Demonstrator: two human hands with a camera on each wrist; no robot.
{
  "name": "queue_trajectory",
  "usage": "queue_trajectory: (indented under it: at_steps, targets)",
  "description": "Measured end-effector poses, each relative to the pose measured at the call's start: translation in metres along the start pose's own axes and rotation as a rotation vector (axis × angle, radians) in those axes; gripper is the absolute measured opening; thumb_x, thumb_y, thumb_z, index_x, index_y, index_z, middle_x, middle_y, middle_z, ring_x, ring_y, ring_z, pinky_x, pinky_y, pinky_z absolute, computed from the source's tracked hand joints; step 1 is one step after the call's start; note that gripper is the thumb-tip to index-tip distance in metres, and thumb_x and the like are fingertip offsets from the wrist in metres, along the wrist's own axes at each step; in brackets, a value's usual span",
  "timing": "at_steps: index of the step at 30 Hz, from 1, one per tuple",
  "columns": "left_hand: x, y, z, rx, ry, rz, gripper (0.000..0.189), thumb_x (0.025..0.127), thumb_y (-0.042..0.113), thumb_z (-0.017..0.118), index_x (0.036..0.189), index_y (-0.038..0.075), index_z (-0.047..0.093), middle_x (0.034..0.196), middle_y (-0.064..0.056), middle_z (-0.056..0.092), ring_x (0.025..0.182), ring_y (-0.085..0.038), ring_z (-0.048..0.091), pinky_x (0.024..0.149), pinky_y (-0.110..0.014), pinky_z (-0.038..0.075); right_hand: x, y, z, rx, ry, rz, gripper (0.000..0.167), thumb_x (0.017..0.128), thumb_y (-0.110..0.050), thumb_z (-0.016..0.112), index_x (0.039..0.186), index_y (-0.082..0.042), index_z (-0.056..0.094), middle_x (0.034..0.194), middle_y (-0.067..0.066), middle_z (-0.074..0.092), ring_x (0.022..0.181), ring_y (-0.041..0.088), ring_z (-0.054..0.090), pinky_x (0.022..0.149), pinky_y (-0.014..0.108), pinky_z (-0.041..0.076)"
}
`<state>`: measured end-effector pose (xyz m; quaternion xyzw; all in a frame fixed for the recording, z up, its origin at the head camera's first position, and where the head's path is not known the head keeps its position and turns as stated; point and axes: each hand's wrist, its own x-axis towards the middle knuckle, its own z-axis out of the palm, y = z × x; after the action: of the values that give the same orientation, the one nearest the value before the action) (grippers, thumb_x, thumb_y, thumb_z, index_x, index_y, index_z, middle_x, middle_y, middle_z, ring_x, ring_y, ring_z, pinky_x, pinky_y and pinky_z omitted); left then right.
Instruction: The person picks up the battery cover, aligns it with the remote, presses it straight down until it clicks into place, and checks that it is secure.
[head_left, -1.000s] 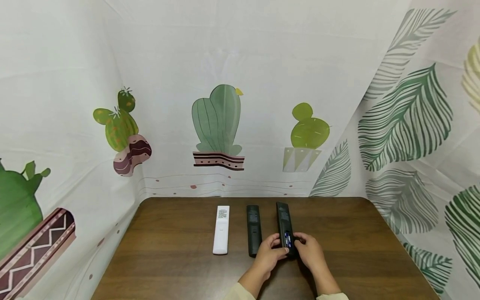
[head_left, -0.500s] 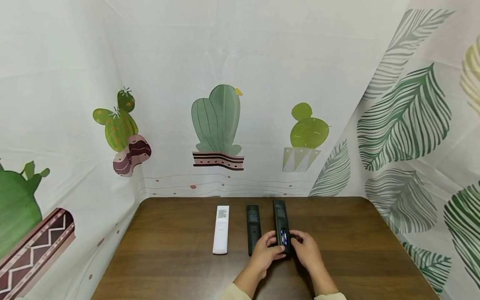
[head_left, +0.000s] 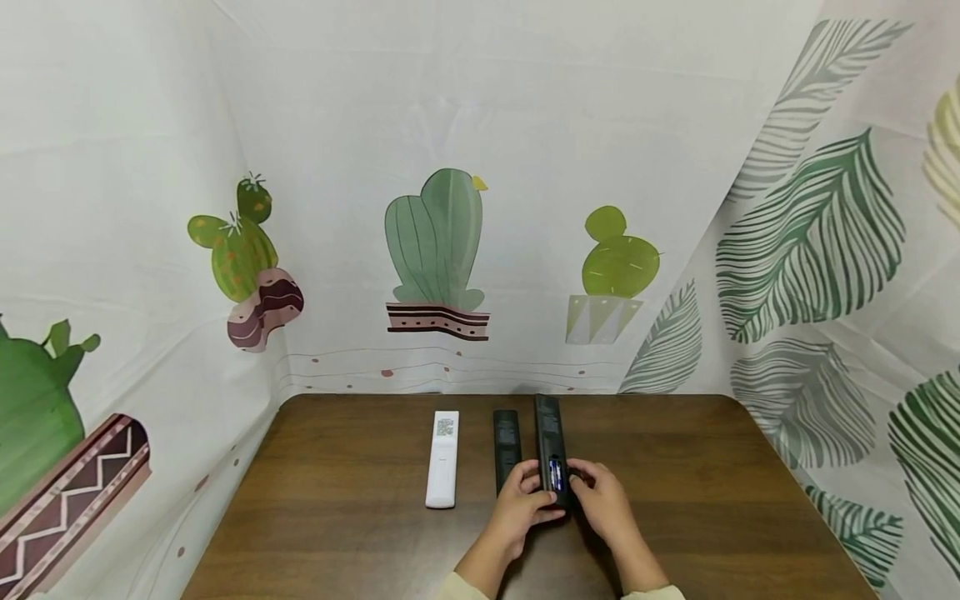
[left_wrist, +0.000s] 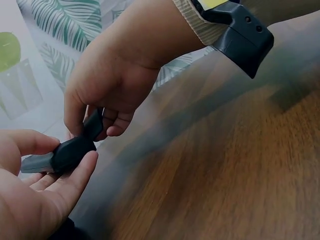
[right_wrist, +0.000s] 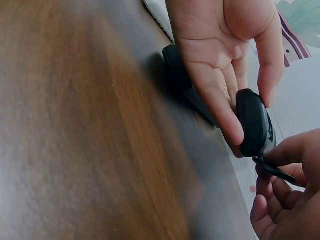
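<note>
A black remote control [head_left: 550,433] is raised above the table, back side up, its battery compartment uncovered and batteries [head_left: 556,475] showing inside. My left hand [head_left: 519,504] grips its near end, thumb on top and fingers beneath. In the left wrist view the end of that remote [left_wrist: 75,154] points toward my right hand [left_wrist: 112,75]. Between thumb and fingers, my right hand pinches a small black battery cover [left_wrist: 93,125]. The right wrist view has this cover [right_wrist: 274,171] right at the remote's edge, beside my left hand [right_wrist: 220,50].
A second black remote [head_left: 507,442] lies back side up just left of the held one, partly hidden by my left hand. Farther left lies a white remote [head_left: 442,460]. The wooden table [head_left: 337,500] meets a patterned cloth backdrop [head_left: 525,167] at its far edge.
Both hands have shifted left with the held remote, bringing it closer to the second black remote. The battery cover stays in my right hand's grip; the two lying remotes have not moved.
</note>
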<state>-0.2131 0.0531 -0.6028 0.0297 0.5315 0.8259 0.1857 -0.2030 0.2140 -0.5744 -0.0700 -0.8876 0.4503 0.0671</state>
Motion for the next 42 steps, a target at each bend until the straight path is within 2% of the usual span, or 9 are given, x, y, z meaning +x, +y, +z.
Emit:
queue_trajectory:
  at_steps: [11,19,27,42]
  targets:
    - [-0.005,0.004,-0.01,-0.059,0.007,0.002,0.07,0.083,-0.01,0.057,0.147,0.0,0.031,0.138,-0.027,0.055,0.11,-0.033,0.067,0.088,-0.055,0.059,-0.001,-0.005,0.011,0.04,-0.009,-0.048,0.026,0.092,-0.006,0.066,0.117,-0.006,0.073,0.096,0.007,0.066,0.087,0.014,0.057,0.076,0.025,0.047]
    - [-0.008,0.005,-0.019,-0.073,0.01,-0.007,0.07,0.083,-0.009,0.057,0.148,0.001,0.031,0.138,-0.026,0.056,0.112,-0.033,0.067,0.089,-0.052,0.059,-0.004,-0.011,0.016,0.049,-0.007,-0.071,0.026,0.091,-0.005,0.066,0.115,-0.007,0.074,0.093,0.005,0.064,0.086,0.013,0.056,0.075,0.025,0.047]
    - [-0.012,0.008,-0.024,-0.092,0.007,0.013,0.07,0.083,-0.009,0.056,0.148,0.0,0.031,0.137,-0.026,0.056,0.111,-0.034,0.067,0.088,-0.051,0.06,-0.005,-0.015,0.02,0.062,-0.011,-0.057,0.026,0.091,-0.006,0.067,0.116,-0.008,0.074,0.096,0.005,0.066,0.087,0.013,0.058,0.076,0.024,0.048]
    - [-0.019,0.016,-0.032,-0.132,0.024,-0.012,0.072,0.085,-0.009,0.052,0.151,0.005,0.029,0.146,-0.025,0.049,0.119,-0.036,0.063,0.093,-0.053,0.058,-0.007,-0.022,0.026,0.073,-0.057,-0.07,0.026,0.093,-0.007,0.067,0.117,-0.012,0.074,0.097,0.004,0.065,0.088,0.013,0.057,0.079,0.026,0.047]
